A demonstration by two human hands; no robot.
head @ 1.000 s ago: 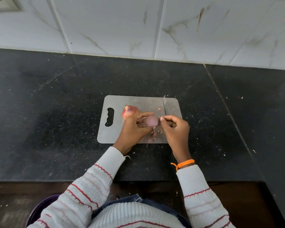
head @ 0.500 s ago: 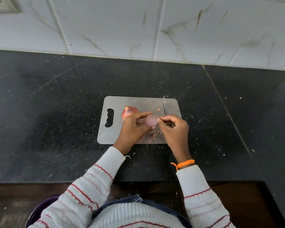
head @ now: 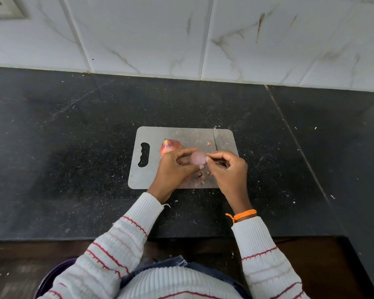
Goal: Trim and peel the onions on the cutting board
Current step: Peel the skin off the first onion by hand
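A grey cutting board (head: 151, 178) with a handle slot lies on the black counter. My left hand (head: 173, 169) grips a small pale-purple peeled onion (head: 198, 158) just above the board. My right hand (head: 229, 169) holds a knife (head: 217, 141), whose blade points away over the board, and its thumb and forefinger pinch at the onion's right edge. An unpeeled red onion (head: 170, 145) sits on the board behind my left hand. Bits of onion skin (head: 201, 175) lie on the board under my hands.
The black stone counter (head: 73, 158) is speckled with small scraps. A white tiled wall (head: 181, 35) rises behind it, with a socket (head: 4, 7) at the top left. A dark purple container's rim (head: 50, 279) shows at the bottom left, below the counter edge.
My hands stay in the same place over the board. My right fingertips have shifted slightly up along the held onion's right edge.
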